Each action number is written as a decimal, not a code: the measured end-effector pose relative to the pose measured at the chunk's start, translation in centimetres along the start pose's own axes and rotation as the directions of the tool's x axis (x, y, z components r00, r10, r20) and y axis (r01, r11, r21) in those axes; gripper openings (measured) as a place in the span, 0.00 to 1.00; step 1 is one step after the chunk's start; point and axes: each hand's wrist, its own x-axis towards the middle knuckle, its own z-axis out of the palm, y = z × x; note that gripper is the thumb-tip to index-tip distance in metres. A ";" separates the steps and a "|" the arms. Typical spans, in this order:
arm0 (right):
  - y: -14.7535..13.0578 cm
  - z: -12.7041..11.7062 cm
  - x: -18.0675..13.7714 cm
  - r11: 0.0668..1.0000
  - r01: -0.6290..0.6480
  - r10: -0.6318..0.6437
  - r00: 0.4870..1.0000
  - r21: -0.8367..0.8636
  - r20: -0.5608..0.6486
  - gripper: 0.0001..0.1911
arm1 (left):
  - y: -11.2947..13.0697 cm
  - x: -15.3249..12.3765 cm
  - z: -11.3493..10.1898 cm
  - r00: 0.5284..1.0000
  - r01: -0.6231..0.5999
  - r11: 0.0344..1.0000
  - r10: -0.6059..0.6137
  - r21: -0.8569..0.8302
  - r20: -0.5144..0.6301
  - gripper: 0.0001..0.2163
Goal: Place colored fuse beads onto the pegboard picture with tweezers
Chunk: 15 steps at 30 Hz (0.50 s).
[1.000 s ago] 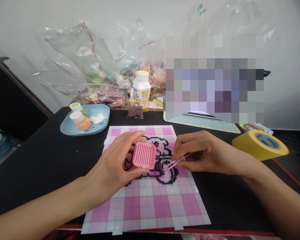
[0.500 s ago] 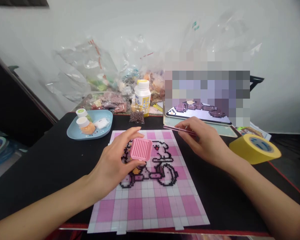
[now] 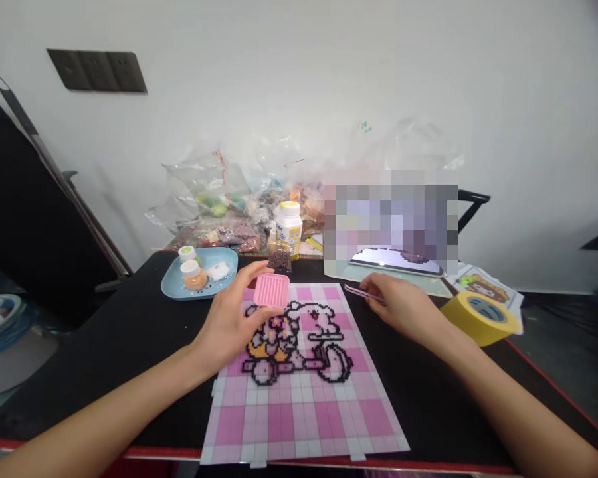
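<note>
My left hand (image 3: 234,312) pinches a small pink ridged tray (image 3: 272,291) by its edges, above the upper left of a pegboard. The pegboard (image 3: 309,418) is pink-and-white checked, with black, orange and pink beads forming an animal on a scooter (image 3: 299,352). Held in my right hand (image 3: 398,299) is a pair of pink tweezers (image 3: 363,292), its tips pointing left beyond the board's upper right corner. Whether the tray has beads in it is too small to tell.
Behind the board stand a white bottle (image 3: 289,229), a bag of dark beads (image 3: 279,259) and a tablet (image 3: 398,259). A blue plate (image 3: 167,285) with small jars (image 3: 194,275) is at left. Yellow tape (image 3: 481,318) lies right, beside my right forearm. Plastic bags (image 3: 204,179) line the wall.
The view has tilted up and shifted. My left hand has moved the pink tray toward the board's upper left edge, uncovering more of the bead picture. The tweezers remain in my right hand.
</note>
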 end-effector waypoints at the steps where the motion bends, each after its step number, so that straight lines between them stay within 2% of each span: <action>1: 0.0 0.0 -0.1 1.000 -0.005 0.006 1.000 -0.017 0.014 0.07 | -0.1 0.0 -0.3 1.000 0.003 1.000 -0.003 0.003 0.002 0.25; 5: -0.9 -0.7 0.0 0.998 0.010 -0.008 0.999 -0.062 0.038 0.06 | -0.1 -0.1 -1.3 1.000 0.022 0.999 -0.023 0.023 0.020 0.26; 8: -2.5 -1.8 0.8 0.997 0.049 -0.049 0.999 -0.066 0.015 0.06 | -0.2 -0.2 -1.9 0.999 0.028 0.999 -0.030 0.042 0.030 0.27; 12: -5.3 -3.0 2.1 0.985 0.170 -0.170 0.985 -0.017 -0.028 0.09 | -1.0 0.0 -2.5 0.999 0.027 0.997 -0.028 0.075 0.018 0.25; 15: -6.5 -2.8 2.9 0.963 0.265 -0.262 0.963 0.050 -0.061 0.10 | -2.2 0.3 -2.9 1.000 0.015 0.997 -0.015 0.073 -0.004 0.25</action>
